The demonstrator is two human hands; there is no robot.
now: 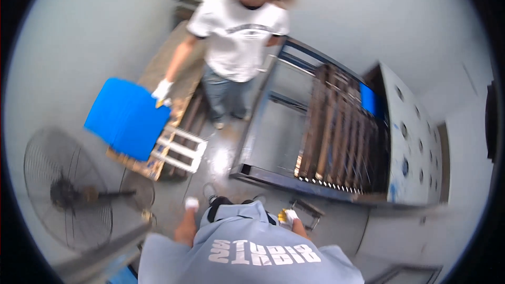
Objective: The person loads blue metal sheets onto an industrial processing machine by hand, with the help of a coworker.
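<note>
My left hand (192, 204), in a white glove, hangs low beside my body with nothing seen against it; blur hides its fingers. On the other side, my right hand (288, 216) wears a white glove with a yellow part. It is nearest to a small metal stand (309, 213) on the floor, and its finger pose is unclear. Ahead to the left, a co-worker's gloved hand (162, 92) touches the edge of a flat blue sheet (126, 118) lying on a worn table (171, 58). A white slatted frame (181, 150) juts out from beneath the sheet.
At the far left stands a large round fan (68, 192). A person in a white shirt (239, 37) stands beyond the table. To the right is a metal-framed machine (294, 181) with brown rollers (342, 131), another blue piece (368, 99) and a pale panel with round holes (413, 142).
</note>
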